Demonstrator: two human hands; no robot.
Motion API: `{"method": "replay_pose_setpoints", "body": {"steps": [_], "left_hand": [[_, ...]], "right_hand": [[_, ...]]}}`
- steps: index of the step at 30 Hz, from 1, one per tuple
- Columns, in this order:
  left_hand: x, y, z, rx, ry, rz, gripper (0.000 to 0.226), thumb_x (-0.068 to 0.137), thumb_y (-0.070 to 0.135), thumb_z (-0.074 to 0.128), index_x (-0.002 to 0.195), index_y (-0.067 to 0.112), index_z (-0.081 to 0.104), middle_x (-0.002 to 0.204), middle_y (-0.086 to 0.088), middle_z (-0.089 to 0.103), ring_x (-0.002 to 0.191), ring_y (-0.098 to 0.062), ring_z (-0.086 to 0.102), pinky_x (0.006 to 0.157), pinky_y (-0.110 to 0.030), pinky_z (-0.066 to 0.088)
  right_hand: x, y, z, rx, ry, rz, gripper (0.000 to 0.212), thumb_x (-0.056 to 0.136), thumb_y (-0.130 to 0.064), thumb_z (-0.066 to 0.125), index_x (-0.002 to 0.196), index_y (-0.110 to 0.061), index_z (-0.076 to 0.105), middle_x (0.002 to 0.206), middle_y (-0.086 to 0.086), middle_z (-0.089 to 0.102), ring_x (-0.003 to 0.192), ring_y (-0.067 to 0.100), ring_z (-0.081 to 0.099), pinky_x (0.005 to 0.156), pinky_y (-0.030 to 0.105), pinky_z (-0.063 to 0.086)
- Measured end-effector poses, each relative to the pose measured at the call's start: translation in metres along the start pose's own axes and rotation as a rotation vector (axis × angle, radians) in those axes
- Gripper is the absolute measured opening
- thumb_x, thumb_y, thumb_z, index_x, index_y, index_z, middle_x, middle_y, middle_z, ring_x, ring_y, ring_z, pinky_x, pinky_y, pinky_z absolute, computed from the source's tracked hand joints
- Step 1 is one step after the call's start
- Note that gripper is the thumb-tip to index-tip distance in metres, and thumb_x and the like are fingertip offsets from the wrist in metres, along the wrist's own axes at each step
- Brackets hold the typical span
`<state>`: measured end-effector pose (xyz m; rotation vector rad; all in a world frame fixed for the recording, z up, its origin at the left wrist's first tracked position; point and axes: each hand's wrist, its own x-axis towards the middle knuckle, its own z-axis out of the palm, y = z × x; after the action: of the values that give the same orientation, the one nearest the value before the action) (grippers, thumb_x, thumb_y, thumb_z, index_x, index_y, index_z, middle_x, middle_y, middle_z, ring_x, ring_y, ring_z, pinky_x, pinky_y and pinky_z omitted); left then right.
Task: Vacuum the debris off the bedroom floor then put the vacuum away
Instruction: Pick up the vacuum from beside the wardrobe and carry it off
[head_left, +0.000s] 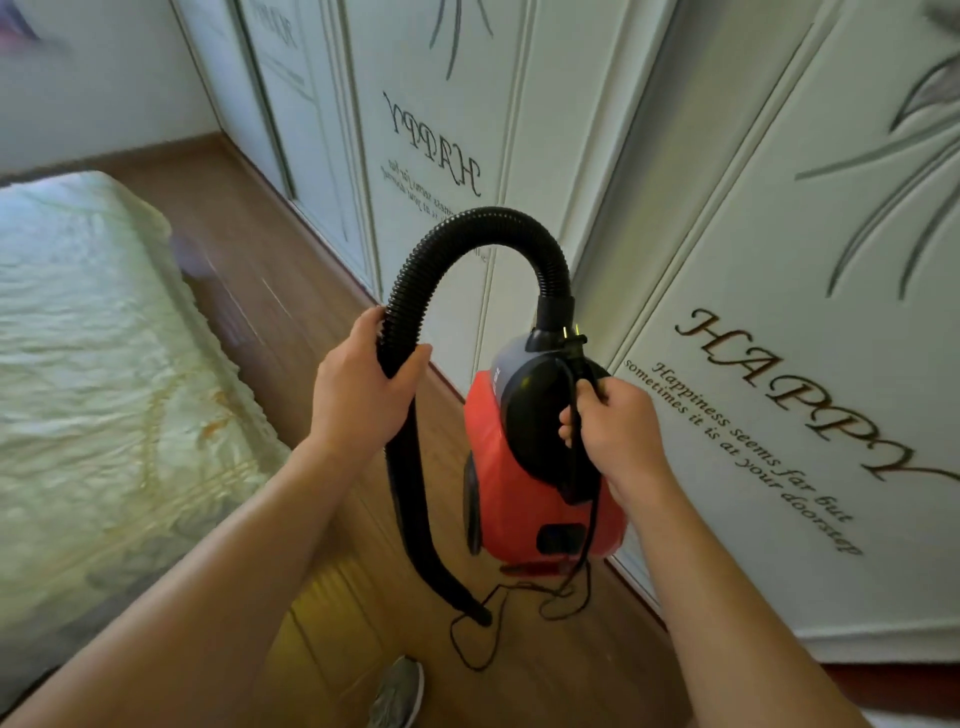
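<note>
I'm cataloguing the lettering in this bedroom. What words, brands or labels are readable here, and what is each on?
"HAPPY": nearest wardrobe door.
"Happiness seems far but sometimes it is at your doorstep": same door, below.
"HAPPY": middle wardrobe door; smaller lines blurred.
Far wardrobe door: lettering too blurred to read.
Red vacuum: white marking too small to read.

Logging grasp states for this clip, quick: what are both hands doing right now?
Left hand: closed around the black ribbed vacuum hose.
Right hand: closed around the thin black power cord beside the red canister vacuum.
</note>
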<state>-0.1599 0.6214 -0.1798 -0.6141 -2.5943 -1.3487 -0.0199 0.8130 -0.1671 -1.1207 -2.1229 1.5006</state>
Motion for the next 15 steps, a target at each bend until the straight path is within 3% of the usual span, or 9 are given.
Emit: {"method": "replay_pose_setpoints", "body": {"steps": [7, 15], "left_hand": [[0.011, 0.043, -0.075, 0.029, 0.133, 0.085, 0.033, 0.096, 0.036, 0.063, 0.126, 0.023, 0.058, 0.086, 0.008, 0.064, 0.077, -0.017, 0.062, 0.071, -0.037, 0.052], [0.020, 0.078, -0.129, 0.053, 0.202, 0.098, 0.029, 0.098, 0.030, 0.059, 0.126, 0.023, 0.056, 0.082, 0.010, 0.061, 0.075, -0.014, 0.061, 0.065, -0.033, 0.047]], "right_hand": [[-0.021, -0.087, -0.004, 0.094, -0.065, -0.139, 0.028, 0.104, -0.017, 0.047, 0.088, -0.004, 0.065, 0.065, 0.006, 0.065, 0.048, 0.011, 0.059, 0.049, 0.028, 0.051], [-0.032, -0.152, 0.004, 0.118, -0.167, -0.254, 0.025, 0.103, -0.018, 0.048, 0.084, -0.013, 0.063, 0.067, 0.005, 0.067, 0.052, 0.014, 0.063, 0.058, 0.033, 0.055]]}}
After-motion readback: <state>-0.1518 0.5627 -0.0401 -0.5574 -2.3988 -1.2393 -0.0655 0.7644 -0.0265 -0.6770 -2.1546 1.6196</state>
